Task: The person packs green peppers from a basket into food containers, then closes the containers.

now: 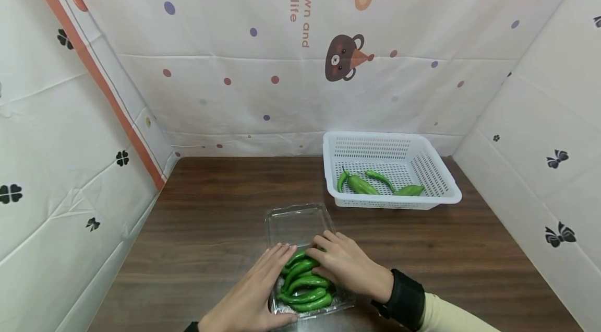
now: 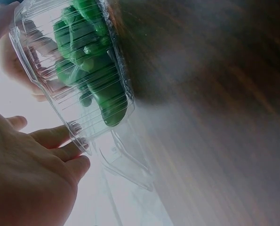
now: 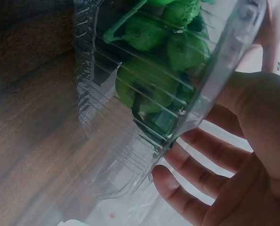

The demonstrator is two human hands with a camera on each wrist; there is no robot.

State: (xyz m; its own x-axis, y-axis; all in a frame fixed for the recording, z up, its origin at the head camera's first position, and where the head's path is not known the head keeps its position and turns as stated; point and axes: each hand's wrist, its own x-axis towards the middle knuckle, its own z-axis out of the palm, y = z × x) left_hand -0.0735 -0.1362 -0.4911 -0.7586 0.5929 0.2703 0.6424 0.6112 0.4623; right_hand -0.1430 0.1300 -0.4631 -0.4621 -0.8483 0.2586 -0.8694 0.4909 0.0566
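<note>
A clear plastic container point(image 1: 346, 301) stands on the brown wood-grain worktop point(image 1: 211, 206), near its near edge and about midway between its left and right edges, with its clear lid point(image 1: 296, 225) laid open toward the far edge. Long green peppers point(image 1: 307, 296) lie side by side inside the container, mostly crosswise and slightly curved, filling much of it. The left hand point(image 1: 251, 290) is spread along the container's left side, its fingers straight and pointing toward the far edge; in the left wrist view, fingertips touch the rim near the lid end. The right hand point(image 1: 345, 264) reaches over the container's right side, fingers bent down onto the peppers toward the lid end; whether they grip one or only rest there, I cannot tell. A black wristband point(image 1: 401, 298) circles the right wrist, with a pale yellow sleeve point(image 1: 453, 316) behind it. Near the worktop's far right corner, along the far edge, a white perforated basket point(image 1: 399, 200) holds two slender green peppers point(image 1: 381, 178) and two broader ones point(image 1: 361, 185). Beyond the far edge hangs a pale sheet point(image 1: 211, 97) printed with coloured dots, lettering and cartoon bears.
</note>
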